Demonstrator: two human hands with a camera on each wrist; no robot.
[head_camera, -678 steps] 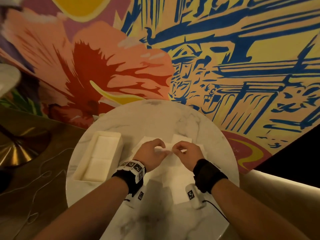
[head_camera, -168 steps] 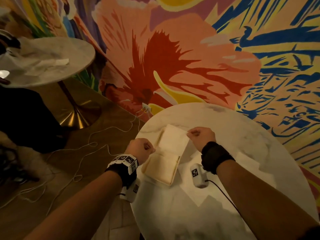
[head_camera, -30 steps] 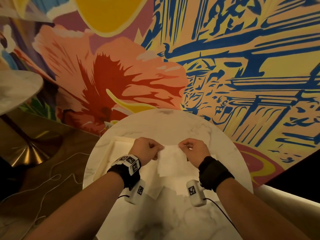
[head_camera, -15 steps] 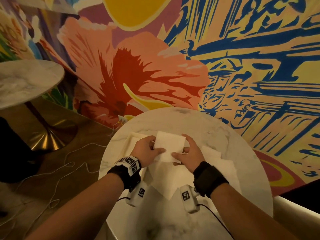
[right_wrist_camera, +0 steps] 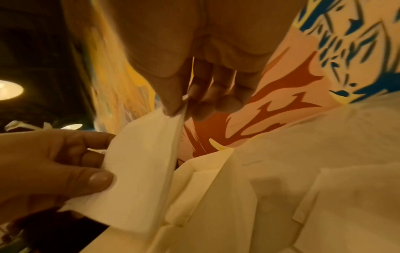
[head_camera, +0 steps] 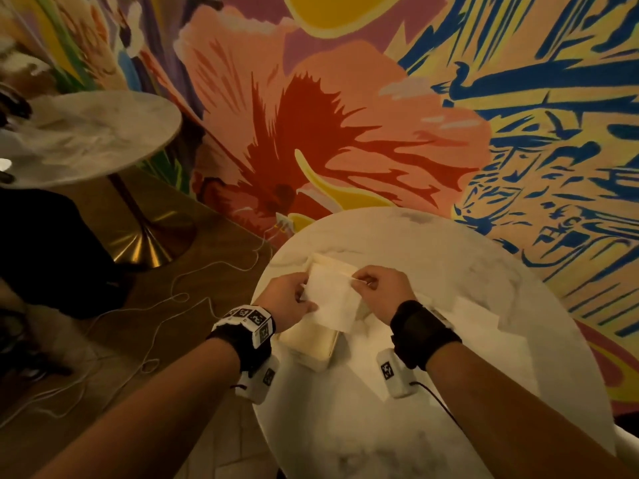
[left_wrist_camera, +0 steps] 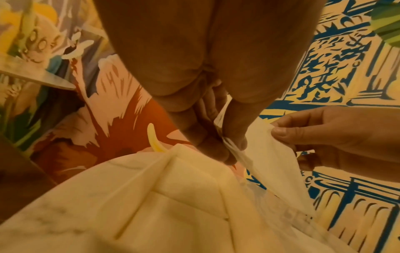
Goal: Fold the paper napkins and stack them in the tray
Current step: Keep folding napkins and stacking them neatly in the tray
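A folded white paper napkin (head_camera: 333, 302) hangs in the air over the cream tray (head_camera: 311, 347) at the left side of the round marble table (head_camera: 449, 271). My left hand (head_camera: 288, 300) pinches its left edge, thumb on top. My right hand (head_camera: 377, 292) pinches its upper right corner between thumb and forefinger. The left wrist view shows the napkin (left_wrist_camera: 275, 164) above the tray (left_wrist_camera: 151, 205), where folded napkins lie. In the right wrist view the napkin (right_wrist_camera: 138, 171) hangs beside the tray's far rim (right_wrist_camera: 207, 164). More flat napkins (head_camera: 477, 316) lie on the table to the right.
A painted mural wall (head_camera: 345, 115) stands just behind the table. A second marble table (head_camera: 86, 133) on a brass foot (head_camera: 145, 247) stands at the far left. White cables (head_camera: 173, 305) trail over the wooden floor beside the table's left edge.
Both hands have carried the folded napkin leftward from over the loose napkins to above the tray, and the head view has swung left with them.
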